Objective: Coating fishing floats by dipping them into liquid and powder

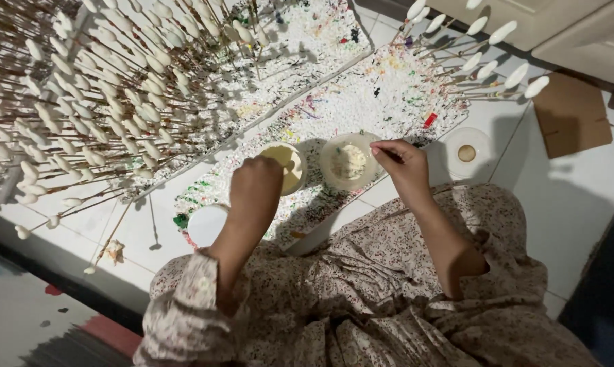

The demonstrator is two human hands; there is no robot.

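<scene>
The left hand (254,182) grips a cream-filled cup (286,165); the right hand (403,163) pinches a thin stick (388,155) over a tub (350,162) of pale, lumpy paste.

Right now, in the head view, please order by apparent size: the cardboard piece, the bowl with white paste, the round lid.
1. cardboard piece
2. bowl with white paste and round lid: they look nearly alike, so I do not rank them.
</scene>
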